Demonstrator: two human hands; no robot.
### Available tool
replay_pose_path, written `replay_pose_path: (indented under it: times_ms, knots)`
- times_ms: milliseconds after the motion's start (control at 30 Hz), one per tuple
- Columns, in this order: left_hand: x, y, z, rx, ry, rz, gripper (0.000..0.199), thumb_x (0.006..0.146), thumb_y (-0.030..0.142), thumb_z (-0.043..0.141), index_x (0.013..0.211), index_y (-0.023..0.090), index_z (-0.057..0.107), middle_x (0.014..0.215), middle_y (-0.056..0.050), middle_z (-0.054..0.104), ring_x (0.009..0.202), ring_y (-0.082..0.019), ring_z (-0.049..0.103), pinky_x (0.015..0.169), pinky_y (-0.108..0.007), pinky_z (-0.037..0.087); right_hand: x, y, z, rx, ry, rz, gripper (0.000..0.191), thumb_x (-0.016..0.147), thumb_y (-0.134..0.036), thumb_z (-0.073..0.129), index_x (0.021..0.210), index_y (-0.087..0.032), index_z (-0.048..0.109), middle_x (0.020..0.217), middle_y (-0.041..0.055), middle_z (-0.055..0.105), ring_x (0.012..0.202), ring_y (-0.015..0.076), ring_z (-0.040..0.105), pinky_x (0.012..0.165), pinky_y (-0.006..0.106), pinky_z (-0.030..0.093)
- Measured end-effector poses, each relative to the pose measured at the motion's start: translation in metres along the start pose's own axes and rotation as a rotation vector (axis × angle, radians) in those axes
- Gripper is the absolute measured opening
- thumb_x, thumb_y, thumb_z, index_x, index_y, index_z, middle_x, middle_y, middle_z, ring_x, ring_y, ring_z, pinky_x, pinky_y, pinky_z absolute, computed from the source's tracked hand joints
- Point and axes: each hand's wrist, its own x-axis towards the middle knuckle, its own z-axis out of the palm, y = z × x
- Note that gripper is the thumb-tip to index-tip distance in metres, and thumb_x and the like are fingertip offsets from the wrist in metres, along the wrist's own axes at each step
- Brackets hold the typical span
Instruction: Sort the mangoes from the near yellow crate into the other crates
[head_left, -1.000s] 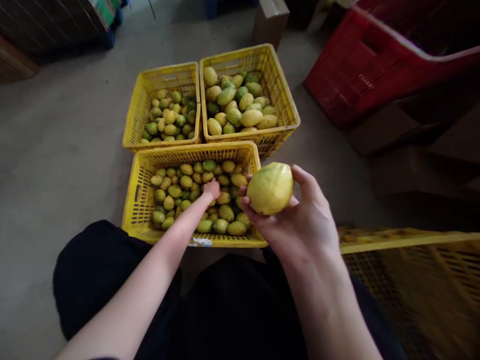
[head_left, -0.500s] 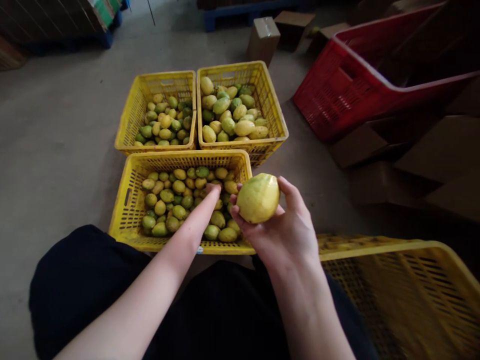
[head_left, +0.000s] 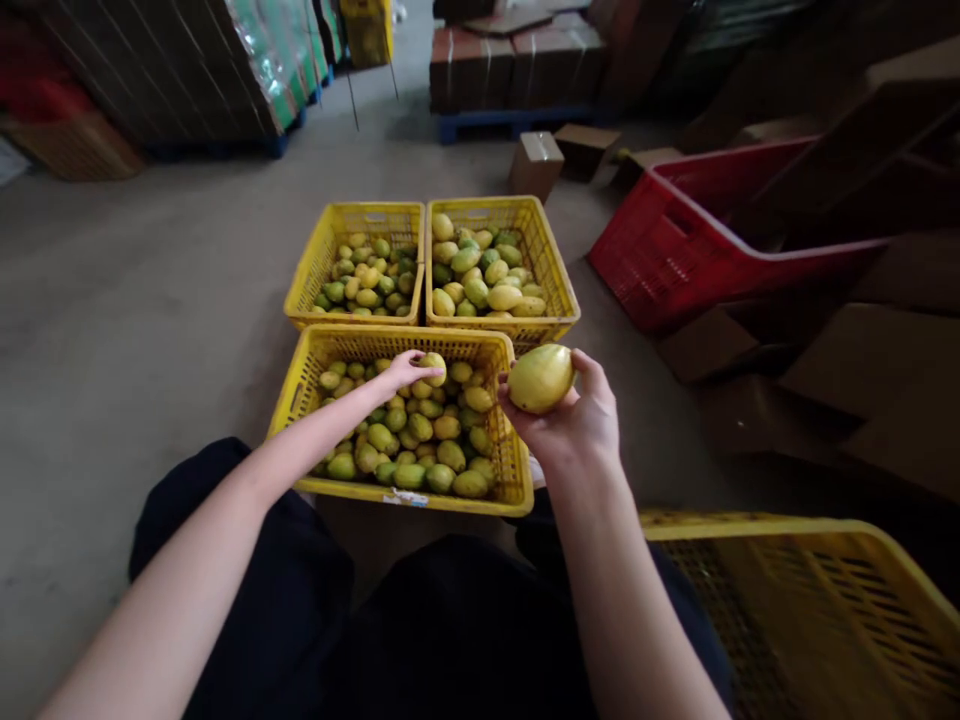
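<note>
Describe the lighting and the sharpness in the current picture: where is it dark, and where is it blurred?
Head view: dim, with deep shadow around the cardboard boxes at right; head view: the yellow crate at lower right looks smeared, while the fruit in the right hand is clearer, faintly shiny on top.

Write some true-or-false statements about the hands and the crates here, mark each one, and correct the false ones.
1. The right hand holds a large yellow fruit. True.
2. The left hand is over the near yellow crate. True.
3. The left hand holds nothing. False: it holds a smaller fruit.
4. Just one crate of fruit stands beyond the near yellow crate. False: two stand there side by side, the far left crate and the far right crate.
5. A red crate stands to the right of the near yellow crate. True.
</note>
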Motion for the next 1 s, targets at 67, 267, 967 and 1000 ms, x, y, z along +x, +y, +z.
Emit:
replay_pose_path:
  times_ms: [67, 267, 967, 1000]
  knots:
    - [-0.021, 0.031, -0.03, -0.044, -0.008, 0.042, 0.049, 0.057, 0.026, 0.088, 0.1, 0.014, 0.067, 0.099, -0.008, 0.07, 0.098, -0.022, 0.063, 0.086, -0.034, 0.048, -0.001, 0.012, 0.008, -0.071, 0.023, -0.047, 0.026, 0.07, -0.042, 0.064, 0.088, -0.023, 0.058, 0.075, 0.0002, 0.063, 0.069, 0.0195, 0.062, 0.055, 0.033, 0.055]
    - [-0.117, 0.061, -0.078, -0.429, -0.121, 0.195, 0.045, 0.061, 0.037, 0.085, 0.097, 0.015, 0.069, 0.096, -0.006, 0.071, 0.084, -0.018, 0.065, 0.075, -0.029, 0.051, -0.017, 0.065, 0.036, -0.327, -0.147, -0.22, 0.029, 0.054, -0.029, 0.072, 0.079, -0.021, 0.06, 0.072, -0.0041, 0.061, 0.067, 0.0152, 0.056, 0.048, 0.023, 0.049]
    - [-0.132, 0.047, -0.055, -0.695, -0.112, 0.507, 0.056, 0.055, 0.033, 0.088, 0.105, 0.02, 0.067, 0.111, -0.009, 0.068, 0.112, -0.028, 0.06, 0.103, -0.04, 0.042, -0.051, 0.077, 0.056, -1.002, -0.57, -0.781, 0.05, 0.066, -0.027, 0.078, 0.112, -0.023, 0.059, 0.109, 0.0038, 0.066, 0.098, 0.0228, 0.062, 0.087, 0.034, 0.051]
    - [-0.132, 0.05, -0.055, -0.668, -0.113, 0.546, 0.056, 0.055, 0.032, 0.088, 0.106, 0.021, 0.067, 0.113, -0.008, 0.067, 0.113, -0.027, 0.059, 0.103, -0.038, 0.042, -0.049, 0.075, 0.057, -0.997, -0.553, -0.803, 0.049, 0.066, -0.028, 0.078, 0.112, -0.023, 0.059, 0.11, 0.0043, 0.066, 0.1, 0.0234, 0.062, 0.088, 0.035, 0.05]
